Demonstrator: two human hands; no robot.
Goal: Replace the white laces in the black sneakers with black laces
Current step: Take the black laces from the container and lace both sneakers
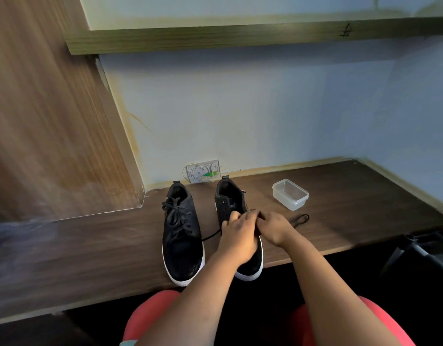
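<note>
Two black sneakers with white soles stand side by side on the dark wooden desk [90, 245], toes toward me. The left sneaker [181, 236] is laced and tied with a black lace. The right sneaker [236, 221] shows open eyelets near its tongue. Both my hands rest on its middle. My left hand [236, 236] and my right hand [274, 227] pinch a black lace [211, 236]. One end trails left between the shoes. The other end [300, 219] loops on the desk to the right. The lace's path through the shoe is hidden by my hands.
A clear plastic container [290, 194] sits on the desk at the right rear. A white wall socket plate [203, 171] is behind the shoes. A wooden panel [48, 121] rises at the left, a shelf [240, 36] above. A black chair part [415, 248] is at right.
</note>
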